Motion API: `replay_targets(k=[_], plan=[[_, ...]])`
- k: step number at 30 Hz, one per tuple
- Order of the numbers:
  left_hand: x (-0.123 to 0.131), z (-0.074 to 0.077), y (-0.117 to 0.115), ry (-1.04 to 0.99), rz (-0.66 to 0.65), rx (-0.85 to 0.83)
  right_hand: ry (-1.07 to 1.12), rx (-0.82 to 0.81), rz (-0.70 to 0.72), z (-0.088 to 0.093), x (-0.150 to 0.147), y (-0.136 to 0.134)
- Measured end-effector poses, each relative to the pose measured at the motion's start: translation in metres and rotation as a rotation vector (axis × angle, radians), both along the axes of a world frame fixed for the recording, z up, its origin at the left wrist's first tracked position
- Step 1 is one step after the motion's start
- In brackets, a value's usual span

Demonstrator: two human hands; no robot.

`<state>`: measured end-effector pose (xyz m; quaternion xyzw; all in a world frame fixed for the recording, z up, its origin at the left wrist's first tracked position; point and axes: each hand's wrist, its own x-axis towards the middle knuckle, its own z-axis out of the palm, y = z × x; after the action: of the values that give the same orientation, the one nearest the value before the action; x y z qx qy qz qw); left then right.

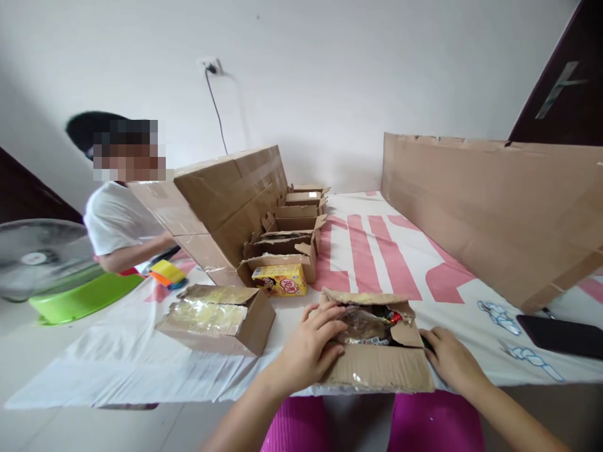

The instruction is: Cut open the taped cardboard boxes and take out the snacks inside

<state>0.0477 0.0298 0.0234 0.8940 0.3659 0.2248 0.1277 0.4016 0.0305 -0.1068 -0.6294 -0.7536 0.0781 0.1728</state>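
Note:
In front of me lies an open cardboard box [377,369], its front flap folded down. Inside are a clear bag with brown contents [365,326] and a small red packet [392,317]. My left hand [313,342] is closed over the box's left edge, fingers bent across it and thumb near the front flap. At the right side, my right hand [450,358] rests on the table with curled fingers. Something small and dark green shows under its fingertips; what it is I cannot make out. Left of the box sits a closed, taped cardboard box [211,317].
A yellow printed box [280,279] stands before a row of open boxes [296,212]. Large cardboard panels rise at left [230,207] and right [490,213]. A phone [558,334] lies at right. Across the left panel sits a person [120,220] near a fan [35,257].

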Motion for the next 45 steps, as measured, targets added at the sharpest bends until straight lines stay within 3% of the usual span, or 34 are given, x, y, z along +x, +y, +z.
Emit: replay_targets(k=[3, 7, 11, 14, 17, 20, 24, 27, 28, 30, 32, 34, 37, 41, 45], plan=[[0.001, 0.006, 0.012, 0.190, 0.012, -0.038, 0.090, 0.167, 0.020, 0.023, -0.008, -0.001], [0.004, 0.011, 0.028, 0.309, 0.039, -0.133, 0.295, 0.551, 0.186, 0.077, -0.040, -0.006], [0.009, 0.015, 0.039, 0.361, 0.054, -0.130, 0.093, 0.347, 0.480, 0.120, -0.081, -0.005], [0.009, 0.018, 0.042, 0.364, 0.050, -0.071, -0.051, 0.189, 0.499, 0.134, -0.091, 0.001], [0.005, 0.021, 0.041, 0.347, 0.057, -0.027, -0.133, 0.215, 0.396, 0.136, -0.077, 0.006], [-0.005, 0.018, 0.035, 0.271, 0.158, 0.009, -0.193, 0.319, 0.275, 0.128, -0.051, 0.007], [-0.021, 0.007, 0.020, 0.136, 0.415, 0.111, -0.100, 0.376, 0.271, 0.111, -0.032, 0.000], [-0.021, 0.003, 0.009, 0.049, 0.691, 0.299, 0.024, 0.358, 0.277, 0.105, -0.042, -0.005], [-0.017, 0.004, 0.007, 0.016, 0.721, 0.357, 0.044, 0.330, 0.258, 0.105, -0.049, -0.005], [-0.003, 0.007, 0.005, 0.001, 0.600, 0.382, 0.057, 0.256, 0.202, 0.105, -0.064, -0.001], [0.014, 0.008, 0.006, 0.087, 0.389, 0.288, 0.054, 0.194, 0.139, 0.104, -0.076, 0.005], [0.026, 0.007, 0.008, 0.218, 0.298, 0.166, 0.043, 0.149, 0.103, 0.102, -0.081, 0.010], [0.027, -0.001, 0.007, 0.276, 0.375, 0.111, 0.031, 0.102, 0.105, 0.098, -0.077, 0.010], [0.004, -0.015, 0.006, 0.078, 0.529, 0.166, 0.041, 0.043, 0.161, 0.101, -0.066, 0.006], [-0.016, -0.025, 0.008, -0.005, 0.661, 0.044, 0.054, -0.007, 0.159, 0.110, -0.067, 0.006]])
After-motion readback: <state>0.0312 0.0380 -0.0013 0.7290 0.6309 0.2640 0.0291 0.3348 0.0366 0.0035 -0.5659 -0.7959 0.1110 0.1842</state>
